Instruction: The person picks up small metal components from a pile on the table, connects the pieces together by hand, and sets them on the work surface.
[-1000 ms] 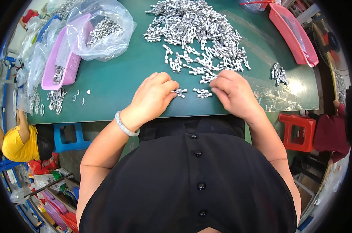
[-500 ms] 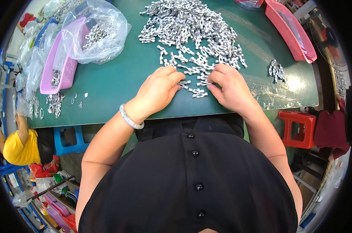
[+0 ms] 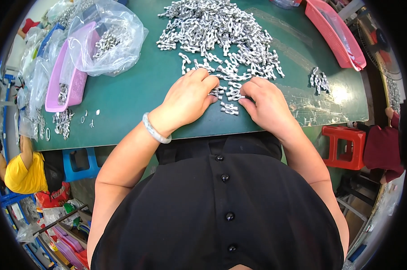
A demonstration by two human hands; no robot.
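Note:
My left hand (image 3: 188, 99), with a pale bracelet at its wrist, has its fingers closed over small silver metal pieces (image 3: 218, 92) on the green table. Facing it, my right hand (image 3: 268, 102) pinches at more such pieces (image 3: 234, 93), its thumb and fingers at their right ends. Each piece has an open, looped body and a round end. Two loose pieces (image 3: 229, 108) lie side by side nearer to me, between the hands. Beyond the fingers spreads a big heap of the same pieces (image 3: 217, 27). My fingers partly hide what they grip.
A purple basket (image 3: 80, 87) and a clear plastic bag (image 3: 131, 51) of metal parts stand on the left of the green table (image 3: 136, 96). At right are a small cluster of pieces (image 3: 319, 81) and a pink basket (image 3: 336, 33). People sit at both sides, near blue and red stools (image 3: 344, 146).
My left hand has shifted slightly right and away from me, its fingertips now over pieces close to the right hand's. The right hand has hardly moved.

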